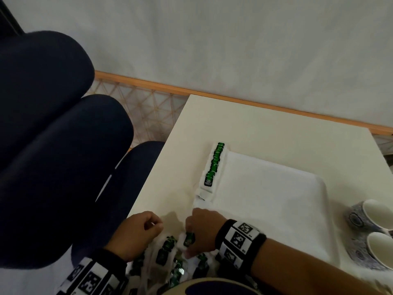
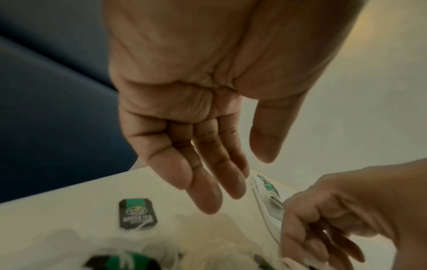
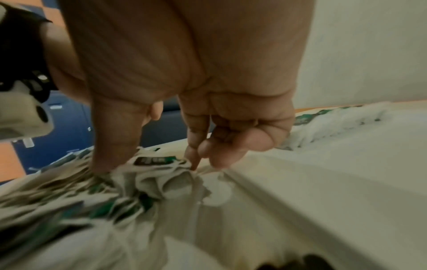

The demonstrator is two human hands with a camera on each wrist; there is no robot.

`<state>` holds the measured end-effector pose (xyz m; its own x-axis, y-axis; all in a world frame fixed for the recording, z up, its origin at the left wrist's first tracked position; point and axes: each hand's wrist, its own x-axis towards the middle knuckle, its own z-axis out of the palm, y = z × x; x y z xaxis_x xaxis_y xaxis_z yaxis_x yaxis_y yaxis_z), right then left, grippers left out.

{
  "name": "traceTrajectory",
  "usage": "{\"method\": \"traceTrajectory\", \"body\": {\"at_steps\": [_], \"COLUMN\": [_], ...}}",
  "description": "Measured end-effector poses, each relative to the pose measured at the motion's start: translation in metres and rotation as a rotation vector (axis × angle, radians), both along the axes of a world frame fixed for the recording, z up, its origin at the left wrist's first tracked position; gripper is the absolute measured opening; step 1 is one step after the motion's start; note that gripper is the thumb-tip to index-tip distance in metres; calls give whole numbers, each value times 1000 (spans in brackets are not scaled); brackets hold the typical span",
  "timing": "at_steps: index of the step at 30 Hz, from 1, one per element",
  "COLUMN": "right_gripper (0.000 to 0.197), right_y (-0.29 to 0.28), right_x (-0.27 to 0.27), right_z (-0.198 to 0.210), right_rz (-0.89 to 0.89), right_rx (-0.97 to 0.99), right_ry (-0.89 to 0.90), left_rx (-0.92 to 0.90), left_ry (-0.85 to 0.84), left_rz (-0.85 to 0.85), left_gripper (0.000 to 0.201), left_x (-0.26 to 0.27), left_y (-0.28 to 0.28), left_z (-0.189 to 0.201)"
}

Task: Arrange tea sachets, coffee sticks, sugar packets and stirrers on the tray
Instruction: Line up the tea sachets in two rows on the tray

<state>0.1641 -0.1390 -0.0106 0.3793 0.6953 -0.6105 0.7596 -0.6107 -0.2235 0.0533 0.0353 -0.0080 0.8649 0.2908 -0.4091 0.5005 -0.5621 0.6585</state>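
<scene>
A white tray (image 1: 276, 209) lies on the white table, with a row of green-labelled tea sachets (image 1: 213, 167) lined up along its left rim. A loose pile of tea sachets (image 1: 168, 254) lies on the table near me, left of the tray's near corner. My right hand (image 1: 187, 245) reaches down into this pile; its thumb (image 3: 110, 155) and fingertips (image 3: 194, 162) pinch one tea sachet (image 3: 159, 175), whose paper bunches between them. My left hand (image 1: 153, 225) hovers just left of it above the pile, fingers (image 2: 203, 197) relaxed, holding nothing.
Two patterned cups (image 1: 361, 218) lie on their sides right of the tray. Dark blue seat cushions (image 1: 53, 145) stand beside the table's left edge. A single sachet label (image 2: 137, 213) lies apart from the pile. The wall runs behind the table.
</scene>
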Motion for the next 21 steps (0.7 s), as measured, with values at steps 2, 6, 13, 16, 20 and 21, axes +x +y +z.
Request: {"method": "traceTrajectory", "body": {"at_steps": [2, 6, 13, 16, 20, 21], "right_gripper": [74, 59, 16, 17, 22, 22], "right_y": [2, 0, -9, -16, -23, -24], "right_x": [-4, -9, -19, -17, -10, -8], "right_z": [-2, -2, 0, 5, 25, 31], "right_rz": [29, -34, -78, -95, -172, -219], "right_rx": [-18, 42, 193, 267, 411, 445], "right_ry": [-50, 2, 78, 83, 161, 198], "left_rx": [14, 8, -1, -44, -311, -404], "left_ry": [-10, -25, -34, -69, -61, -44], "left_rz": [5, 36, 45, 31, -112, -155], "left_gripper": [4, 6, 6, 7, 41, 53], "left_x": [-5, -14, -24, -25, -22, -19], "left_y": [-1, 1, -3, -7, -10, -12], "left_z": [0, -2, -1, 1, 6, 7]}}
